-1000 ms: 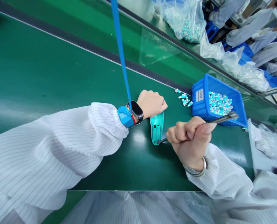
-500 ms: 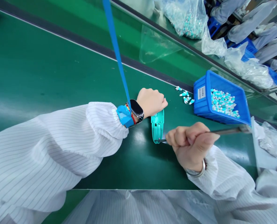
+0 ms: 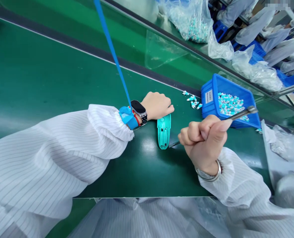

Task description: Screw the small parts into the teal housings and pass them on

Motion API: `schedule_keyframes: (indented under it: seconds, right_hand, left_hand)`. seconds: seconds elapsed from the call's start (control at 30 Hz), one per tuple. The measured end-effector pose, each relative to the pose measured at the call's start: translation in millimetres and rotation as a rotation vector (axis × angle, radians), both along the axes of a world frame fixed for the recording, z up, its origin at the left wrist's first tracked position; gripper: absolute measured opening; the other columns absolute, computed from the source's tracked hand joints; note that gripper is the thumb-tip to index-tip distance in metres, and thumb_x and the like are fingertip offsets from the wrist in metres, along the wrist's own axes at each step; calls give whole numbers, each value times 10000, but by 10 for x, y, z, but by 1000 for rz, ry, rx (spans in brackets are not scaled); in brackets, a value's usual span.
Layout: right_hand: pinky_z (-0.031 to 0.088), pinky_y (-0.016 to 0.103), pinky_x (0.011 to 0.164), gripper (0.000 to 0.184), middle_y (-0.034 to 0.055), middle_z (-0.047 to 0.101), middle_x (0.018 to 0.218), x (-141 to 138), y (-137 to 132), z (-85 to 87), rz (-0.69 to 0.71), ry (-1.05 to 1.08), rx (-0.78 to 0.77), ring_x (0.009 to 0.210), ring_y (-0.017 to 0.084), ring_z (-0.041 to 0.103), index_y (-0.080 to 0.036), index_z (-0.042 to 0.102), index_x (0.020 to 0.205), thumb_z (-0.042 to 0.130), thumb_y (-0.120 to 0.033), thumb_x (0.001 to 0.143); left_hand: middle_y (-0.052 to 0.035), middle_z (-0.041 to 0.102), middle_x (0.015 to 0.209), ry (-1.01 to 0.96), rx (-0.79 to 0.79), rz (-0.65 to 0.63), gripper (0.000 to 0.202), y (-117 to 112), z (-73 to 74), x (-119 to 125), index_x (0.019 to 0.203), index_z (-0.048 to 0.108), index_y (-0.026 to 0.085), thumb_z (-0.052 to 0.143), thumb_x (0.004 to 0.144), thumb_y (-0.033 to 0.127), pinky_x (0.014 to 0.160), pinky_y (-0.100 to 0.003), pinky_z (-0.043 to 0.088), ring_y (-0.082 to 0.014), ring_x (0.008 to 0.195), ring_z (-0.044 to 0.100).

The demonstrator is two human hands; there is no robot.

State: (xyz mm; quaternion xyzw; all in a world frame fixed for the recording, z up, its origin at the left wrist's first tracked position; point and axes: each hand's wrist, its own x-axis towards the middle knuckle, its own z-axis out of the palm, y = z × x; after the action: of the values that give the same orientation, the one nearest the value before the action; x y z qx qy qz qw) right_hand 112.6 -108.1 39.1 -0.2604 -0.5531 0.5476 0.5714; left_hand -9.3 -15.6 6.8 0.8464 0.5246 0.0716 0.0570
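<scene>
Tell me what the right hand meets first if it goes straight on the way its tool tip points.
The right hand would likely meet the teal plastic casing first: the tip of the slim metal tool it grips sits at the casing's lower edge, though depth hides whether they touch.

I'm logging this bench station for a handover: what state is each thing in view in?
left hand, closed, resting on the green bench, holding nothing visible
right hand, clenched around the slim metal tool
slim metal tool, gripped at a slant, tip low beside the housing
teal plastic housing, lying on the bench, not held
loose teal-and-white parts, scattered on the bench
blue plastic crate, partly filled with such parts
clear plastic bag, bulging with such parts
</scene>
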Motion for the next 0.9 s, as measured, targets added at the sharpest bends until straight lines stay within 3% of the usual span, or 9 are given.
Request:
schedule_keyframes:
  seconds: [0.5,0.77,0.9]
  right_hand:
    - [178,148,367,426,-80,128,515,-43,-6,-71,0,16,8,383,37,103,-195,303,622,410,-480,919]
    - [162,157,360,456,-80,127,486,-56,-82,-108,17,-29,127,366,37,87,-189,272,584,453,-459,905]
    - [157,164,354,459,-80,134,475,-66,-74,-113,22,-15,115,362,35,91,-189,277,579,464,-458,901]
  left_hand:
    - [-122,677,867,-2,-8,23,492,18,-18,11,882,699,144,278,879,398,644,-313,368,-259,848,620]
    - [-108,675,900,-47,-57,63,455,-3,-6,25,891,697,167,310,877,407,693,-327,359,-253,878,600]
    - [-112,668,929,-59,-66,72,450,-7,-2,29,918,697,164,317,877,402,713,-337,356,-261,898,593]
